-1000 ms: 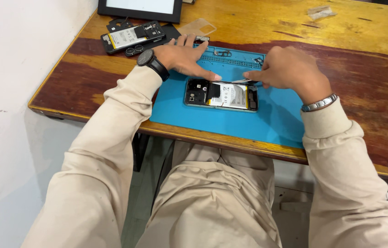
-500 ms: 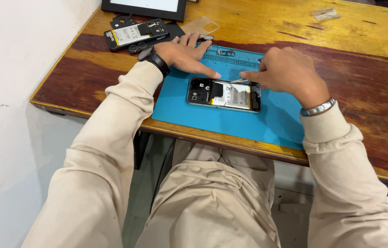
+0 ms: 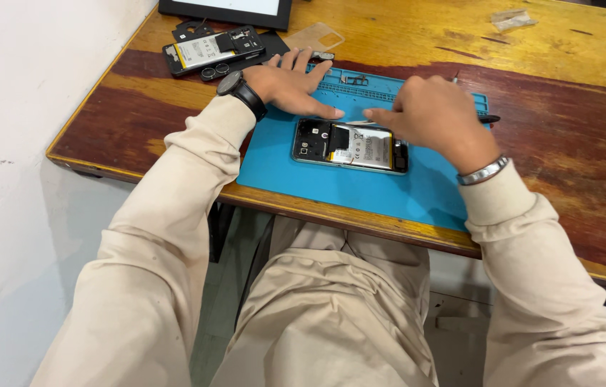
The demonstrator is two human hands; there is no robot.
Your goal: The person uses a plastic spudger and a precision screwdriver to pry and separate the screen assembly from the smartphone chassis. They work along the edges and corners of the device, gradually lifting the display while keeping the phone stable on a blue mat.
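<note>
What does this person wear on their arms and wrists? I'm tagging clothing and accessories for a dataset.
Both arms are covered by long, loose beige sleeves reaching the wrists. The left hand has a black round-faced wristwatch on a dark strap. The right hand has a silver metal bracelet at the wrist. Both hands are bare: no gloves, no rings visible.

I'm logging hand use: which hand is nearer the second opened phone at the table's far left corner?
Left. The left hand lies flat just right of that second opened phone; the right hand is farther right, over the blue mat.
</note>
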